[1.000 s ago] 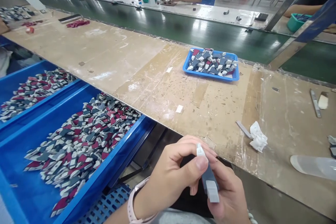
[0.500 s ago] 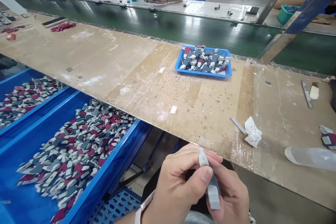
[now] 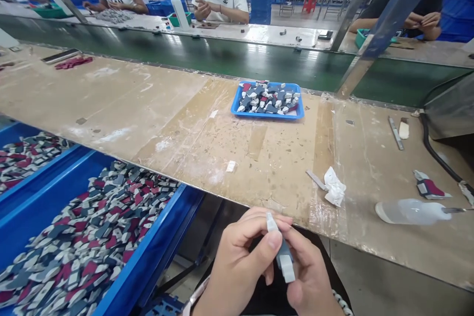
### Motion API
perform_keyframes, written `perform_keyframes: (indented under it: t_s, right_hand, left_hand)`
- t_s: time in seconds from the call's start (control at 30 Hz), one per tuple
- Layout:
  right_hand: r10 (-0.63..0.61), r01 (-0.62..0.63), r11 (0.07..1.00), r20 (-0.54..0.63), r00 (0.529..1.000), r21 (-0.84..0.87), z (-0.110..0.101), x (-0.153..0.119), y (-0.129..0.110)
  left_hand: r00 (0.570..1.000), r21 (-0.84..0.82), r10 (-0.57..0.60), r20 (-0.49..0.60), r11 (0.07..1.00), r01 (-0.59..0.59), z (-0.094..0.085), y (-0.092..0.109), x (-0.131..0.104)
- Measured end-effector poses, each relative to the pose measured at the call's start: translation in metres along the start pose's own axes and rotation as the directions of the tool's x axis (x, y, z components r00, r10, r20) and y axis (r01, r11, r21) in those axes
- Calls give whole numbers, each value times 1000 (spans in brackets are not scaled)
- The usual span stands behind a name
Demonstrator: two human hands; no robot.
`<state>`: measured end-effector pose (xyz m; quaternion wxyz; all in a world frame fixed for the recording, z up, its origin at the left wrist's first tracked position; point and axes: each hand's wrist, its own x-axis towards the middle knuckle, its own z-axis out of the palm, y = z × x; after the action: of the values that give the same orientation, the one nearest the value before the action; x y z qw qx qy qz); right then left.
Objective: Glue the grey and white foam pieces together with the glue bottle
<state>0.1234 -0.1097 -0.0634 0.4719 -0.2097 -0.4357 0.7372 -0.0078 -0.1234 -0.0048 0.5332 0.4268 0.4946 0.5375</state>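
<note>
Together, the left hand (image 3: 240, 261) and right hand (image 3: 311, 269) grip a small grey-and-white piece (image 3: 281, 252) before the near edge of the worktable (image 3: 192, 143), though the right fingertips' exact hold seems partly hidden. Beyond them, a blue tray (image 3: 266, 116) of similar pieces rests on the tabletop.

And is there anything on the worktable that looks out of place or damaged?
Yes. A translucent bottle lies on its side instead of standing, with one loose piece nearby, apart from those in the blue tray. Crumpled white paper lies like litter by a grey strip. The worktable looks scuffed and stained.
</note>
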Motion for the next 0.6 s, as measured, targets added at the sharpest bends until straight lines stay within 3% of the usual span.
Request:
perform_keyframes:
  t_s: [0.1,0.23,0.5,0.6]
  right_hand:
    - [129,-130,991,-60,990,-17,4,-3,-8]
    - [336,-338,941,-68,939,-20,10,-4,-27]
    - [378,-394,913,-146,914,-106,11,-6,-30]
    - [333,-354,923,-148,931,-150,9,-8,-26]
  left_hand:
    - [1000,59,17,-27,998,-15,5,2,0]
    - [999,54,-16,-36,998,18,10,2,1]
    - [997,75,-19,-73,997,24,12,-2,7]
    - [996,90,-20,-84,996,27,10,-5,10]
